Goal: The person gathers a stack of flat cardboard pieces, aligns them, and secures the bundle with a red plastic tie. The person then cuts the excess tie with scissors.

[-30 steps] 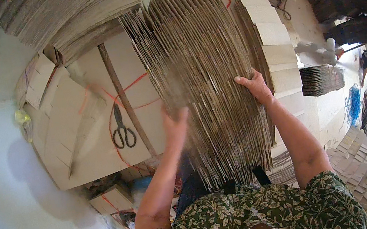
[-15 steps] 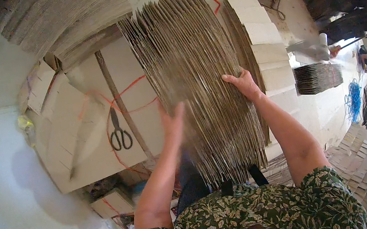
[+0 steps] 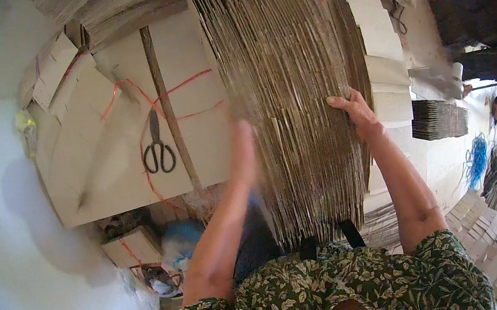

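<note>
**Head view: hands on a standing cardboard stack**

The stack (image 3: 285, 96) of corrugated sheets stands on edge, filling the centre and upper centre of the frame. The right hand (image 3: 356, 110) lies on its right side, fingers spread flat, gripping nothing. The left hand (image 3: 241, 153) presses its left face; it is blurred, so I cannot tell its grip. Scissors (image 3: 157, 147) lie on flat cardboard (image 3: 82, 143) at centre left, crossed by red string (image 3: 184, 85).

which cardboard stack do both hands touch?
The tall stack of flattened cardboard standing on edge in front of the person: left hand on its left face, right hand on its right. The small dark stack at right lies untouched.
</note>
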Tool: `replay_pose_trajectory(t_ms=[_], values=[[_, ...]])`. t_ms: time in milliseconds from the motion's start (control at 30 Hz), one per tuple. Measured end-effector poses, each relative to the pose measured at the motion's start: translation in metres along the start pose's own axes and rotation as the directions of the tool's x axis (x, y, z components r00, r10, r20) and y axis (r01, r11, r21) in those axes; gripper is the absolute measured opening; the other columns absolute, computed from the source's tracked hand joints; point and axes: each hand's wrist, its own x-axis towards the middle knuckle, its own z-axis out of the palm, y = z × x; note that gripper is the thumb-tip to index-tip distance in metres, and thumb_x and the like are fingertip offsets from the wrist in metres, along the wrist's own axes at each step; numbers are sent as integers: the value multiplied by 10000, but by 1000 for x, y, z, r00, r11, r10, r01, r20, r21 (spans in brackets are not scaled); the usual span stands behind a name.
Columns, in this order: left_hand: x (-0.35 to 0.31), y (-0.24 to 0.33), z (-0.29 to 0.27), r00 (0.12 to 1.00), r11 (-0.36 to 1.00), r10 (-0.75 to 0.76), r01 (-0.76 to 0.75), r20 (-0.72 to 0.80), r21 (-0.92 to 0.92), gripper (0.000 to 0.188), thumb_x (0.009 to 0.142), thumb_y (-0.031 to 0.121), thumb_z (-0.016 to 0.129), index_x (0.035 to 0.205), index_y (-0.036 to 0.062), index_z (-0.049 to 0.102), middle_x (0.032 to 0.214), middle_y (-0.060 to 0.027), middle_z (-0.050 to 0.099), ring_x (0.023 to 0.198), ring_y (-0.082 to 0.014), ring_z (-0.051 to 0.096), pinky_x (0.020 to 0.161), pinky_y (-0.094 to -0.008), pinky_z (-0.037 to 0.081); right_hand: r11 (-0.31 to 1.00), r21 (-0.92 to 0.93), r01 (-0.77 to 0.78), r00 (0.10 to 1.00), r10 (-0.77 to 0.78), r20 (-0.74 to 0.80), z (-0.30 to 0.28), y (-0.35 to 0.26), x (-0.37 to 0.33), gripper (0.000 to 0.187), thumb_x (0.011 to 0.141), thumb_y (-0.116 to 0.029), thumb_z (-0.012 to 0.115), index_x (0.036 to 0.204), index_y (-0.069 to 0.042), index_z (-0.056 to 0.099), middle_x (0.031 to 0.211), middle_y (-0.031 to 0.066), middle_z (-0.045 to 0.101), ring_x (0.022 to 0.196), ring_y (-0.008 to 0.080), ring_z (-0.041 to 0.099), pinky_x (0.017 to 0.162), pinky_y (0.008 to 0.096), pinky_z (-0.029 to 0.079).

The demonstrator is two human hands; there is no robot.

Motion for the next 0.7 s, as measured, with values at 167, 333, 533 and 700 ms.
replay_pose_trajectory(t_ms=[167,333,533,700], values=[[-6,2,14,961,954,118,-39,-252,297,723,984,506,374,1518,71,155,1293,-41,409,1154,-164,382,1026,-323,308,997,81,13,1000,-13,-8,16,-37,-23,428,794,-216,744,1146,-16,605,1001,62,664,879,169,619,810,334,505],[19,17,-11,925,944,230,-136,-301,300,695,992,465,411,1513,72,174,1251,-23,434,1105,-151,405,999,-304,332,978,-192,88,996,-92,-9,42,-42,12,521,845,-284,712,1232,22,544,1083,90,640,966,182,599,854,348,497],[27,31,-22,880,871,-35,259,-474,417,925,890,725,324,1527,148,-21,1589,-109,11,1457,-300,60,1160,-544,97,989,-89,120,993,-121,-14,37,-12,46,497,823,-278,741,1192,18,589,1072,90,657,935,180,614,826,348,505],[24,30,-21,883,874,-75,281,-463,395,977,867,733,382,1523,141,-36,1581,-123,23,1451,-310,80,1162,-546,147,988,-152,-40,997,28,-77,52,-39,19,492,812,-275,747,1181,9,586,1035,90,659,896,178,626,800,342,517]])
